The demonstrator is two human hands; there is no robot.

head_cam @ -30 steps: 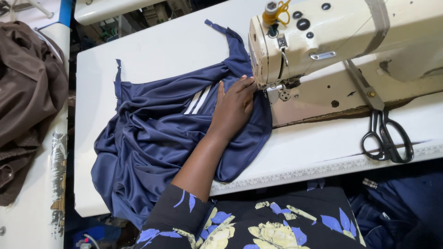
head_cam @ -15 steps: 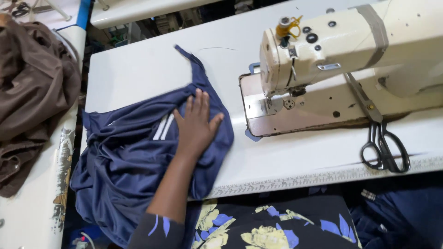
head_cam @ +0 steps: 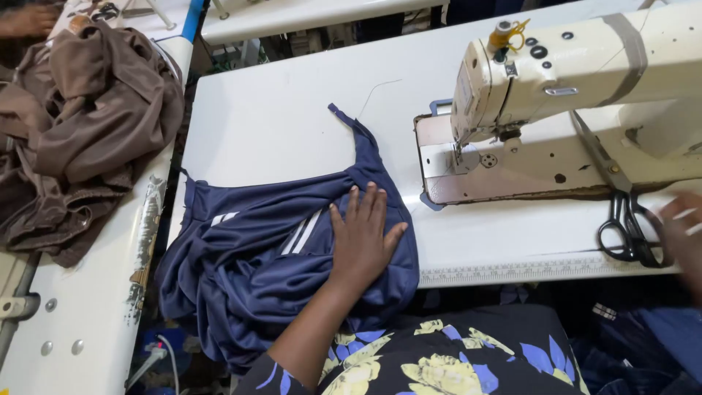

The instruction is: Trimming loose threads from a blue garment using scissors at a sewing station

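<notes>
White tabletop (head_cam: 278, 139) carries cream sewing machine (head_cam: 585, 66); left of it, left hand (head_cam: 362, 238) flat, grip wide, on navy garment (head_cam: 263, 256); black scissors (head_cam: 629, 230) below it, right hand (head_cam: 684, 230) blurred, grip unclear; brown cloth (head_cam: 80, 132) far left.

Count: 1 navy garment (head_cam: 270, 256), centre; 1 sewing machine (head_cam: 585, 66), 2 o'clock; 1 pair scissors (head_cam: 621, 212), 3 o'clock; 1 brown cloth heap (head_cam: 80, 124), 10 o'clock; 2 hands: left hand (head_cam: 362, 238), right hand (head_cam: 684, 234).

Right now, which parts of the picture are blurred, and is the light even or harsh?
Head view: the right hand at the frame edge is smeared by motion blur beside the black scissors; the left hand on the navy garment is sharp; light is soft and even, with mild glare on the white table.
</notes>
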